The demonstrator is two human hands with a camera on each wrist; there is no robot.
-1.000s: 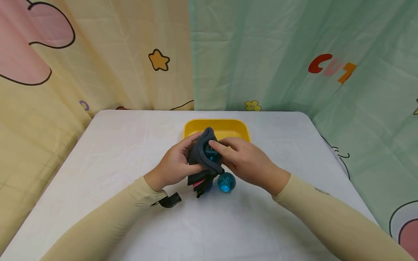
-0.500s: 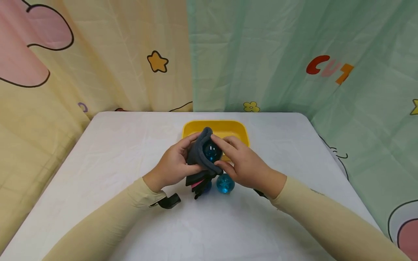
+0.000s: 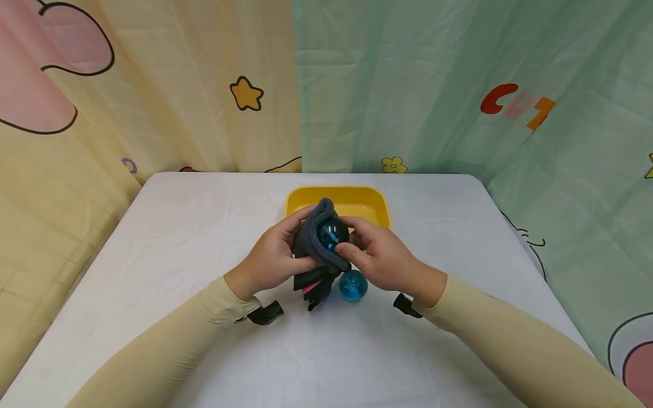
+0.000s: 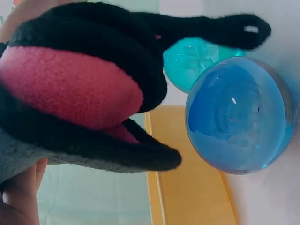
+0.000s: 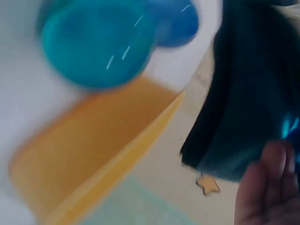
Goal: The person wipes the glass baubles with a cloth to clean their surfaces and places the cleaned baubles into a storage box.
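Observation:
My left hand (image 3: pixel 272 255) grips a dark grey fleece pouch (image 3: pixel 308 241), its fingers behind and the thumb across the near side. Black strips and a pink fleece part (image 4: pixel 70 86) hang at the pouch's lower end. A clear dark teal ball (image 3: pixel 333 233) sits in the pouch's mouth, partly sticking out to the right. My right hand (image 3: pixel 390 255) pinches this ball, thumb on its near side and fingers on the far side. Below the pouch a light teal ball (image 3: pixel 353 285) rests on the table, with a blue ball (image 4: pixel 241 115) beside it, mostly hidden in the head view.
A yellow tray (image 3: pixel 380 207) stands on the white-covered table (image 3: pixel 214 209) just behind the hands. Patterned curtains (image 3: pixel 408 85) hang around the table's back and sides. A black strap end (image 3: pixel 265 313) sticks out at the left wrist.
My right hand has shifted its fingers on the ball, from pressing at its top to pinching its right side. The left hand and pouch have stayed nearly in place.

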